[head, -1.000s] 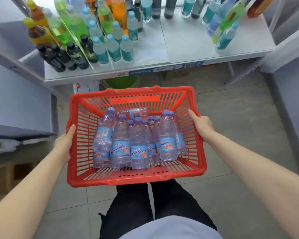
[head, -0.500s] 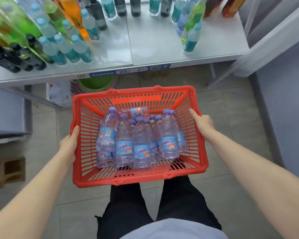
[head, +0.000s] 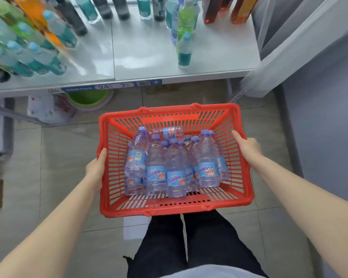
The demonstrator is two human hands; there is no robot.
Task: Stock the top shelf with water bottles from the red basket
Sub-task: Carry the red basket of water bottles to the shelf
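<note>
i'm looking at a shop here, a drinks aisle: a white shelf (head: 149,63) lined with rows of bottled drinks (head: 184,51), a price strip (head: 113,86) with a barcode (head: 143,83) along its front edge, and a red basket (head: 169,109) of labelled water bottles (head: 176,169) over a tiled floor (head: 68,157).

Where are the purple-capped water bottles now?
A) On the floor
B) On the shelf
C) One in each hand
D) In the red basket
D: the water bottles sit inside the red basket, which the left hand and right hand hold by its sides.
</note>
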